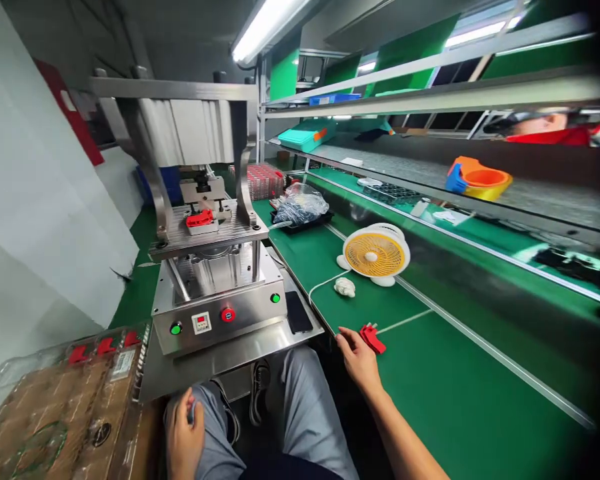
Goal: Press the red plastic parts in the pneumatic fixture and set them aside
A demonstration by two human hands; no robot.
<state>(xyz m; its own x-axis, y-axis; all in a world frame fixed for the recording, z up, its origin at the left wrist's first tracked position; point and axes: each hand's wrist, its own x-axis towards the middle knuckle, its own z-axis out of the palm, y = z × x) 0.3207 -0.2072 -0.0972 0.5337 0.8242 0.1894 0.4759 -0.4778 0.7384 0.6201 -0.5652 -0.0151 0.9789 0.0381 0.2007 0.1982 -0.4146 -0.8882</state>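
Note:
My left hand (185,433) rests over my left thigh, fingers loosely curled and thumb apart, with nothing visible in it. My right hand (360,360) is at the edge of the green worktop, with thumb and fingers apart. Right beside its fingers lie small red plastic parts (373,339); whether the hand touches them I cannot tell. In front of me stands a metal press (210,287) with two green buttons, a red button and a small display. A red part (200,219) sits in the fixture on its plate.
On the left is a clear plastic tray (125,363) with red parts. A phone (299,312) lies beside the press. The worktop (460,373) carries a yellow-and-white fan (377,253), a crumpled white wad (345,287) and a bagged bundle (303,205). Shelving runs along the right; a person is partly visible behind it.

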